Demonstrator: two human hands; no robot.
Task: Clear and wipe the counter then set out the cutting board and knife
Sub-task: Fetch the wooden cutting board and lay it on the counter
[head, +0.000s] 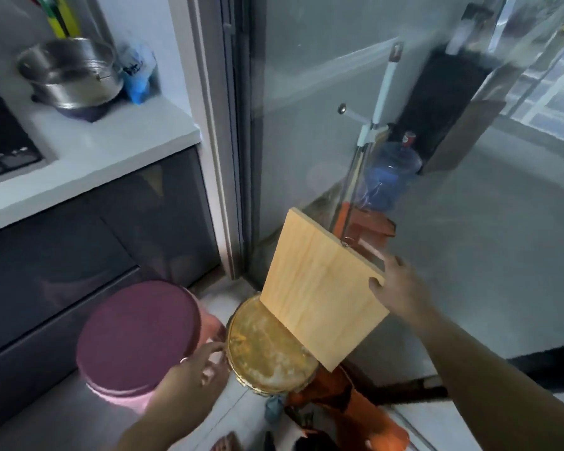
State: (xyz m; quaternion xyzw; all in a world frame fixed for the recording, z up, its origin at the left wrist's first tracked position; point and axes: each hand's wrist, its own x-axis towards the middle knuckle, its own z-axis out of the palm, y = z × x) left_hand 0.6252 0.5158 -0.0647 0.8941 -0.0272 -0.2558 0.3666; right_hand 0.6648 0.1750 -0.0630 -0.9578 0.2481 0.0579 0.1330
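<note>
I see the right hand [399,289] gripping the right edge of the pale rectangular wooden cutting board [319,288], thumb on its face and fingers behind. The board hangs tilted by the glass door [306,125], overlapping a round yellowed wooden block [264,349]. The left hand [197,369] is loosely spread and holds nothing, between that block and a pink bin with a maroon lid [137,333]. The white counter [111,148] sits well apart, upper left.

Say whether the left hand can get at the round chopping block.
Probably yes. The left hand is at the left rim of the round chopping block, nothing between them. The rectangular cutting board, gripped by the right hand, covers only its upper right.
</note>
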